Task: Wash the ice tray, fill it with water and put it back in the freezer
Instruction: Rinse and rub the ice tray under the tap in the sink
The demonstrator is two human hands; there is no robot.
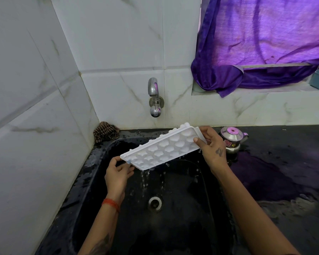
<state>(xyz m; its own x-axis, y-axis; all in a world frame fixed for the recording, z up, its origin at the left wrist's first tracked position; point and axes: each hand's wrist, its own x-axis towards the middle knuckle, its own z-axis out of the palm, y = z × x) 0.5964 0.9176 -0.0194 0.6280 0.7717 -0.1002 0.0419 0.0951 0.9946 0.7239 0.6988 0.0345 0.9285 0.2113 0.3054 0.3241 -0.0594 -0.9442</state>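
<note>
We hold the ice tray (pixel 164 148) tilted over the black sink (pixel 173 227), left hand (pixel 117 174) pinching its low end, right hand (pixel 211 144) gripping the high end; water drips off. Risk, as we judge it: wet plastic slipping into the basin. Wet black table (pixel 284 162), marbled wall tiles, purple curtain (pixel 261 41), tap (pixel 154 97) not running, steel kettle (pixel 232 139), rag (pixel 105 132).

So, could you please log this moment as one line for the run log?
stage: draining | ice tray: tilted over sink, dripping | left hand: grips near end | right hand: grips far end | tap: off
</note>
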